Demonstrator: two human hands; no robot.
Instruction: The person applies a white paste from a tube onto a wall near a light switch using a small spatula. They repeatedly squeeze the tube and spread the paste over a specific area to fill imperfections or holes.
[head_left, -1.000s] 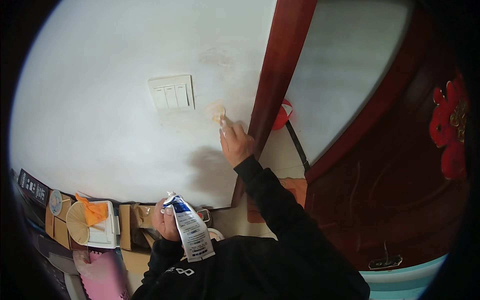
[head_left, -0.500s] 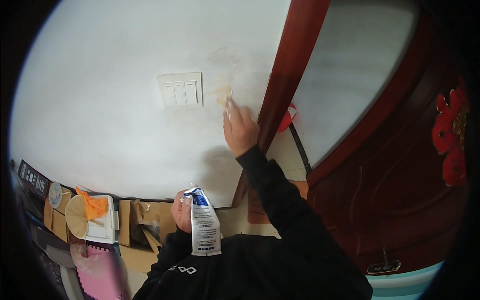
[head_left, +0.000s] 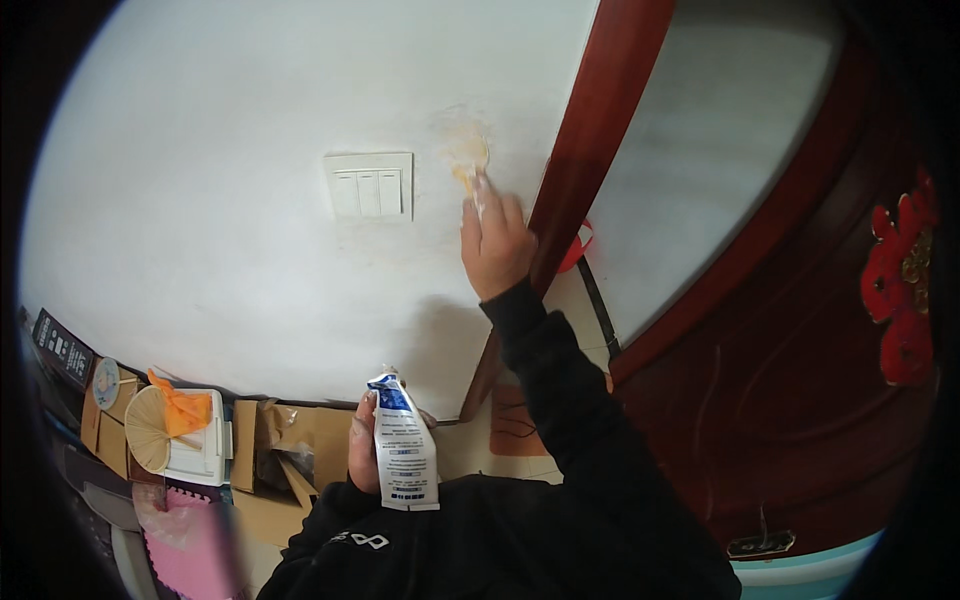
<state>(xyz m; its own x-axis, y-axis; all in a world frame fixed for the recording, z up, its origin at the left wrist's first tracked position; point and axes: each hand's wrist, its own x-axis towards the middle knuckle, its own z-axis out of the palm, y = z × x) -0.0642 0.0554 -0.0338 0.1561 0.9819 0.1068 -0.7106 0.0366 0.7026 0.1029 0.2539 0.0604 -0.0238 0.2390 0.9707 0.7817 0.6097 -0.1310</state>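
1. Nearest, at the bottom edge: black sleeves of a dark jacket (head_left: 520,540), both forearms rising from there.
2. Left hand (head_left: 364,445) low and centre-left, fingers wrapped shut around a white and blue squeeze tube (head_left: 403,455), held upright with its crimped blue end on top.
3. Left of that hand, down on the floor: flattened brown cardboard pieces (head_left: 290,440), a white plastic box (head_left: 195,450) with an orange cloth (head_left: 180,408) on top, a round pale woven fan (head_left: 147,440) leaning at it, and a pink plastic bag (head_left: 190,535) nearer still.
4. Right hand (head_left: 495,245) stretched up and farther off, fingers held together and pressed against the white painted wall (head_left: 220,220); something small and whitish at the fingertips, too little seen to name.
5. Just above those fingertips, touching them: a yellowish-brown smeared stain (head_left: 462,140) on the wall, between the switch and the door frame.
6. Left of the stain, near but apart: a white rectangular three-rocker wall switch (head_left: 369,186).
7. Right of the hand, just beside it: a reddish-brown wooden door frame (head_left: 600,130) running slantwise upward, with a pale panel beyond.
8. Far right: a dark red wooden door (head_left: 800,400) bearing a red ornament (head_left: 900,290).
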